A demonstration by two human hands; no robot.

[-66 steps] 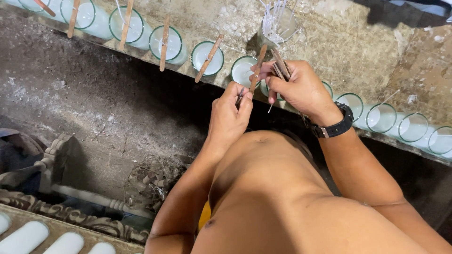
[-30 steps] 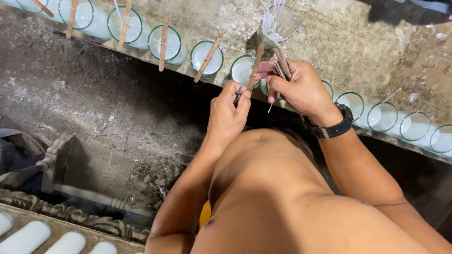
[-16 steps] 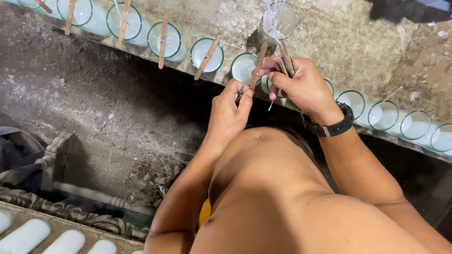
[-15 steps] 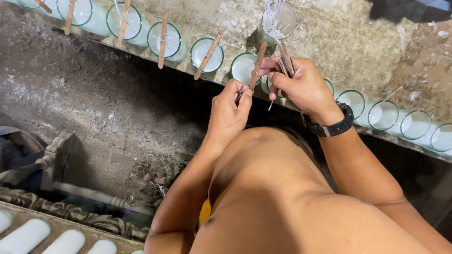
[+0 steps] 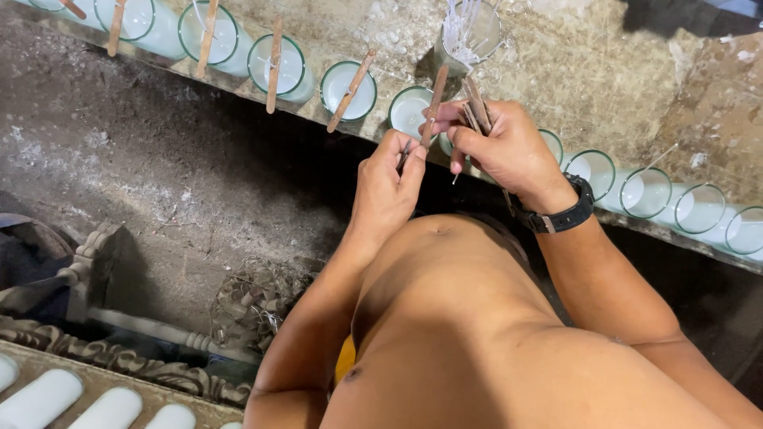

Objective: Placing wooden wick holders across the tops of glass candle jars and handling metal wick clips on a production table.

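My right hand, with a black watch on its wrist, grips a small bundle of brown wooden sticks above a row of glass jars filled with white wax. My left hand pinches the lower end of one wooden stick that leans across the rim of a jar. The two hands are close together over the jars at the edge of a rough bench. Jars to the left each have a stick lying across the rim.
A clear cup of white wicks stands on the bench behind my hands. Jars to the right have bare wicks and no sticks. Carved wooden pieces and white cylinders lie at the lower left, above a dirty floor.
My hands have stayed over the same jar with only small finger movements. The stick bundle in my right hand has tilted slightly more upright.
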